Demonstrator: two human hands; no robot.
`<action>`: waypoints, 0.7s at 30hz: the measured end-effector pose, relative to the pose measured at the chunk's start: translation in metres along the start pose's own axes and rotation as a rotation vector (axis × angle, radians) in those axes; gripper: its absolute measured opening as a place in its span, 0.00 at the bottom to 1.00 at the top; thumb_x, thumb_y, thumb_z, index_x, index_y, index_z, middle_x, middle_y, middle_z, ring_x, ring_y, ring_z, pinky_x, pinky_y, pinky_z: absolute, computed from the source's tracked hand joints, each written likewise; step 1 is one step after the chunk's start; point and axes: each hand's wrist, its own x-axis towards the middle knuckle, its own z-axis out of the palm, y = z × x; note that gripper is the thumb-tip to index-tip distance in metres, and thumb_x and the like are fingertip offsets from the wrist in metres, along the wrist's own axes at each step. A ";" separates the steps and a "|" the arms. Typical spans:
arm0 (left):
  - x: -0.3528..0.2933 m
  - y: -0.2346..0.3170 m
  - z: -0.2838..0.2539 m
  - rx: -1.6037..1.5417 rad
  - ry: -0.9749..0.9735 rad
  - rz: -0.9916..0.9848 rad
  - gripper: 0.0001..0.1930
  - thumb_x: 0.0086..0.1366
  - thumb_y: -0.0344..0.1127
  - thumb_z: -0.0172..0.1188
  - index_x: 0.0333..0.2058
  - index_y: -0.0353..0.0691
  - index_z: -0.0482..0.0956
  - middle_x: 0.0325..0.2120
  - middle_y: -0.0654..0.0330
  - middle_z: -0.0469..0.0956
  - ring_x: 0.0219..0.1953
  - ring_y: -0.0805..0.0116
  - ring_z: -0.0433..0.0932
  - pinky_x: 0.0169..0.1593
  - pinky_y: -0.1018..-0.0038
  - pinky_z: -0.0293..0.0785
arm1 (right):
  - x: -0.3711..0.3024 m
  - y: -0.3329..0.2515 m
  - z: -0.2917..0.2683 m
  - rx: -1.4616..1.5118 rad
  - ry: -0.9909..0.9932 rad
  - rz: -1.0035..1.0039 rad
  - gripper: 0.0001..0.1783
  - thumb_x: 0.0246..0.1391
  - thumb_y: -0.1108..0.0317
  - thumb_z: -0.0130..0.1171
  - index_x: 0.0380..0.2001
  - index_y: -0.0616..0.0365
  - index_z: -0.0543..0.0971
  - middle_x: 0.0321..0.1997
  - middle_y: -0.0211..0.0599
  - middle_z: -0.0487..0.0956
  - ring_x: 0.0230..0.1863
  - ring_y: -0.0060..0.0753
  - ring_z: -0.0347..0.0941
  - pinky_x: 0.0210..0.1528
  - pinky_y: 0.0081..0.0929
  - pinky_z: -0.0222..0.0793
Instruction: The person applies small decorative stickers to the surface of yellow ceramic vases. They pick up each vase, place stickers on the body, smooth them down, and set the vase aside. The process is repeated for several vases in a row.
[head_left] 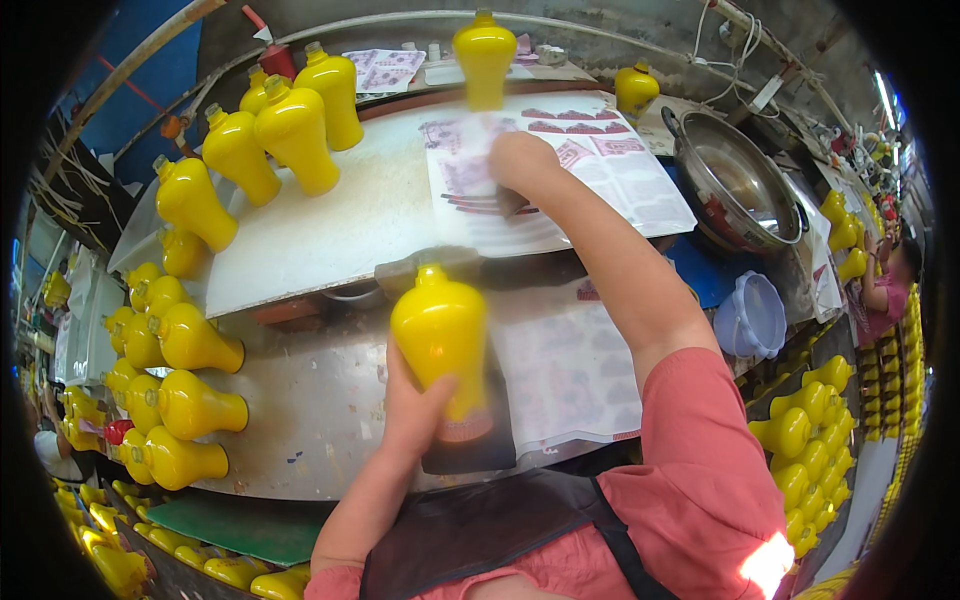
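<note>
My left hand (413,405) is closed around the body of a glossy yellow bottle (437,335), held upright in front of me. The bottle has a narrow neck, wide shoulders and a reddish patterned band near its base. Beneath it lies a dark cloth or pad (500,440). My right hand (525,165) reaches out over a white sheet of purple and red printed designs (640,195) on the raised board. Its fingers look curled but are smeared by motion. A small brownish piece shows just below that hand; I cannot tell what it is.
Several yellow bottles (290,135) stand on the white board (340,220), and more lie along the left. One bottle (485,60) stands at the far edge. A metal basin (740,175) and a pale bucket (750,315) are at the right. A person (885,290) sits farther right.
</note>
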 end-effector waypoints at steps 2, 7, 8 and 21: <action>-0.001 -0.001 0.000 0.016 -0.004 0.022 0.46 0.57 0.26 0.63 0.73 0.39 0.51 0.62 0.50 0.69 0.63 0.57 0.71 0.65 0.61 0.71 | -0.003 0.002 0.000 0.003 0.027 -0.014 0.14 0.54 0.64 0.57 0.35 0.58 0.88 0.38 0.48 0.87 0.45 0.51 0.84 0.47 0.44 0.80; -0.002 -0.002 0.000 0.061 0.014 0.013 0.46 0.58 0.28 0.63 0.73 0.38 0.51 0.63 0.49 0.68 0.64 0.56 0.70 0.66 0.61 0.69 | -0.009 -0.003 -0.003 0.011 0.062 -0.050 0.13 0.52 0.63 0.60 0.35 0.59 0.88 0.38 0.51 0.87 0.44 0.53 0.84 0.48 0.45 0.80; -0.002 -0.002 0.000 0.064 0.015 0.011 0.46 0.58 0.28 0.63 0.73 0.38 0.51 0.63 0.49 0.68 0.64 0.56 0.70 0.67 0.61 0.69 | -0.009 -0.005 -0.003 0.047 0.069 -0.020 0.13 0.52 0.64 0.60 0.35 0.60 0.87 0.38 0.51 0.87 0.44 0.53 0.84 0.48 0.45 0.80; -0.003 0.006 0.008 -0.005 0.145 0.071 0.45 0.60 0.28 0.62 0.74 0.37 0.50 0.67 0.47 0.63 0.68 0.55 0.65 0.69 0.61 0.65 | -0.020 -0.018 -0.015 -0.134 0.228 -0.196 0.08 0.49 0.74 0.61 0.31 0.61 0.87 0.33 0.51 0.84 0.39 0.54 0.84 0.40 0.46 0.81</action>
